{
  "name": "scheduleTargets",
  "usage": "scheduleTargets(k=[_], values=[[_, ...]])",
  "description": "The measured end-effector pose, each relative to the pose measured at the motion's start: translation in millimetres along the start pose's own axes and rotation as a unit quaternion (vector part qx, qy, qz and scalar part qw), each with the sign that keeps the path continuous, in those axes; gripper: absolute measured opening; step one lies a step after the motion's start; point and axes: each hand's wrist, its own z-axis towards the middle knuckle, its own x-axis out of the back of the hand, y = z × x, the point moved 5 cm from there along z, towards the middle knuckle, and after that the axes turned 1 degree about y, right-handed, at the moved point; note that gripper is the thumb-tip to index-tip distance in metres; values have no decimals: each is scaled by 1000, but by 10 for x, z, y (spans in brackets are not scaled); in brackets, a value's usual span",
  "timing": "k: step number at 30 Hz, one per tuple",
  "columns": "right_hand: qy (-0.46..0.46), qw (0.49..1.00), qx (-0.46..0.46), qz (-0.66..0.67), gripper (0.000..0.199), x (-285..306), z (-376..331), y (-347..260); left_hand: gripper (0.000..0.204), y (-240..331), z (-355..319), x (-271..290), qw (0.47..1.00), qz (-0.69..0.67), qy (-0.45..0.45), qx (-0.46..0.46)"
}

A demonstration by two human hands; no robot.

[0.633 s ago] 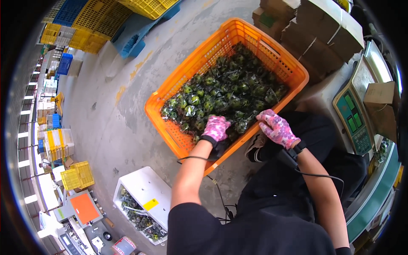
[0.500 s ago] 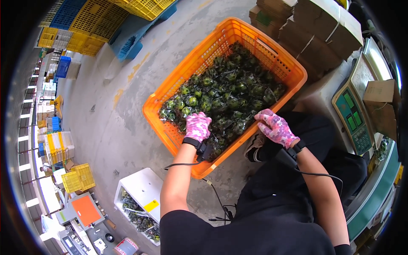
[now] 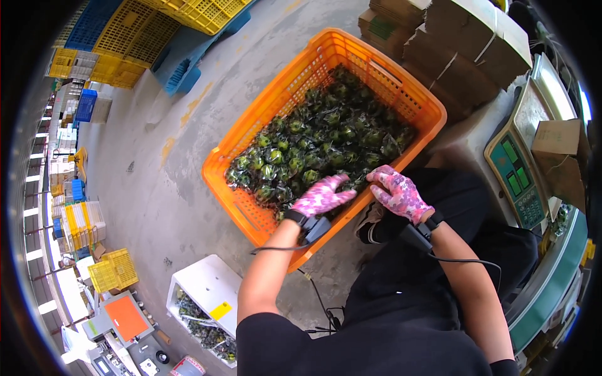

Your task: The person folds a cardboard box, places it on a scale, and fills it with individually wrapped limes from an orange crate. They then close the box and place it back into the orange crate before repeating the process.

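An orange plastic crate [image 3: 241, 216] stands tilted across the view, with many small clear-wrapped green round fruits or vegetables [image 3: 307, 161] inside. Both hands wear pink patterned gloves. My left hand [image 3: 323, 196] is low inside the crate over the wrapped pieces, its fingers stretched toward the right and the thumb apart. At the crate's near right rim is my right hand [image 3: 401, 195], with bent fingers reaching over the edge and the thumb close to them. Whatever lies between those fingertips is too small to make out. A dark device is strapped to each wrist.
A white foam box [image 3: 204, 282] holding more wrapped pieces sits at lower left. On the right are a scale [image 3: 517, 175] and a small carton [image 3: 558, 147]. Cardboard stacks [image 3: 458, 69] rise behind the crate. Yellow crates [image 3: 135, 34] stand at upper left. A cable lies by my legs.
My left hand has moved right and slightly down across the crate, its fingers now extended. My right hand has shifted slightly left, fingertips further over the rim. The hands are closer together.
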Motion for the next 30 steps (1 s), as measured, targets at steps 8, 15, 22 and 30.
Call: scheduleTargets(k=[8, 15, 22, 30], values=[[42, 999, 14, 27, 19, 112, 0, 118, 41, -99, 35, -73, 983, -100, -140, 66], [296, 953, -23, -53, 10, 729, 308, 177, 36, -531, -363, 279, 996, -20, -21, 84], [100, 949, -3, -298, 8, 631, 790, 423, 44, -296, 160, 320, 960, 194, -195, 57], [205, 947, 41, -245, 12, 726, 778, 348, 60, -317, 1577, 1348, 910, 155, 383, -21]])
